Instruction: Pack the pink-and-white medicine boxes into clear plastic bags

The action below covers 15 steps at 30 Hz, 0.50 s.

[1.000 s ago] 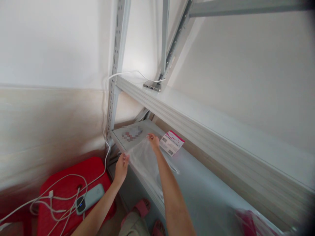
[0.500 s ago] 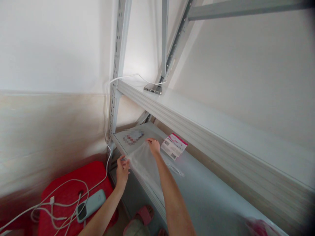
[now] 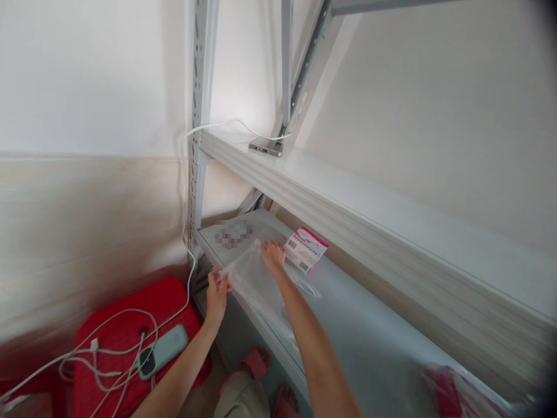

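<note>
A clear plastic bag (image 3: 255,278) is stretched between my two hands over the lower grey shelf (image 3: 348,325). My left hand (image 3: 218,293) pinches its near left corner at the shelf's front edge. My right hand (image 3: 273,255) grips the upper edge, fingers bent down over the film. Beside my right hand lies a white and pink printed card (image 3: 306,249) with barcodes. A small white loop (image 3: 307,287), like a cable, shows by my right forearm; I cannot tell whether it is inside the bag. Behind the hands lies a pixelated item (image 3: 234,233).
On the upper shelf (image 3: 331,180) a phone (image 3: 266,146) lies by a white cable. A red stool (image 3: 130,302) at left carries a pale power bank (image 3: 163,351) and tangled white cables. A perforated metal post (image 3: 195,116) stands at the corner. Pink packaging (image 3: 456,395) sits at lower right.
My right hand has lowered, its fingers now spread more over the bag's edge. The film lies flatter between my hands. The view has shifted slightly, showing more of the pink packaging and slippers.
</note>
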Motion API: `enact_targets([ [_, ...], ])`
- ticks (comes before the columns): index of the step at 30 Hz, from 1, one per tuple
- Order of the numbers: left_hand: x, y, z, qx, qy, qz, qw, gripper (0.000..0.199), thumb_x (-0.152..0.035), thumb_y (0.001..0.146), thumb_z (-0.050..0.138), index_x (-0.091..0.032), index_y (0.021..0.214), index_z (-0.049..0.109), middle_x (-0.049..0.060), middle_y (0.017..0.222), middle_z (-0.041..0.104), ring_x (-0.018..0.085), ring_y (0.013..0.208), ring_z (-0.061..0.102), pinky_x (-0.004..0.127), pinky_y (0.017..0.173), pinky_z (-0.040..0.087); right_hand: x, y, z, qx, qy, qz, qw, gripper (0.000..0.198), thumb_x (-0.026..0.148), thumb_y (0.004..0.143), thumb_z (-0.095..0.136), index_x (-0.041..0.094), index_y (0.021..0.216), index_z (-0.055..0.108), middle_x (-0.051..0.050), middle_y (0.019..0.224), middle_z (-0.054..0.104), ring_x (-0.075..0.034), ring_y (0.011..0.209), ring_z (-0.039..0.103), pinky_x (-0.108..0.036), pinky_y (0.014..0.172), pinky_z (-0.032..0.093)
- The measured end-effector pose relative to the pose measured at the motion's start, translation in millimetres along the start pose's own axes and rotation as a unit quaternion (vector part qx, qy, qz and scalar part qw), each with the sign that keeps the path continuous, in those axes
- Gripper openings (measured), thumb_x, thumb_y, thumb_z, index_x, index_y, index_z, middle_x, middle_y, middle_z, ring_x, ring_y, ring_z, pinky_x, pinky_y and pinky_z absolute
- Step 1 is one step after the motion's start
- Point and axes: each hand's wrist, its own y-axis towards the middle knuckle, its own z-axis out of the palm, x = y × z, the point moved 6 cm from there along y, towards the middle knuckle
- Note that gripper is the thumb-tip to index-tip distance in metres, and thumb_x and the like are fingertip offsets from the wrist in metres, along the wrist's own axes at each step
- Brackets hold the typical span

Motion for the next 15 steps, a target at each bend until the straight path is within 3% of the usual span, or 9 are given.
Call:
enact_targets([
  [7,-5.6,2.5,0.0,0.024,0.102,0.024,0.994,0.038,-0.04,0.072,0.055,-0.018,0.103,0.047,-0.008,0.062,0.045,0.012,0.053,0.055,0.028,0.058,0.049,-7.9,-5.7,-10.3,0.026,-0.018,-0.005,0.999,0.03,0.043,0.092,0.046,0.026,0.096,0.069,-0.012,0.092,0.07,-0.025,0.1,0.061,-0.044,0.094,0.034],
  [12,-10.3,-7.0,-1.3,0.014,0.095,0.036,0.995,0.04,-0.038,0.072,0.054,-0.018,0.105,0.042,-0.007,0.064,0.049,0.013,0.055,0.057,0.028,0.058,0.048,5.0,-25.6,-26.6,-0.032,-0.065,-0.003,0.997,0.039,0.042,0.097,0.034,0.023,0.11,0.065,-0.014,0.105,0.068,-0.027,0.107,0.056,-0.044,0.095,0.033],
  [15,-10.7,-11.7,1.4,0.021,0.091,0.029,0.995,0.042,-0.039,0.073,0.054,-0.018,0.106,0.04,-0.007,0.062,0.049,0.014,0.055,0.057,0.029,0.059,0.049,2.0,-47.4,-50.0,-0.057,-0.092,0.004,0.994,0.042,0.043,0.098,0.031,0.022,0.122,0.059,-0.014,0.118,0.062,-0.029,0.115,0.05,-0.048,0.099,0.029],
])
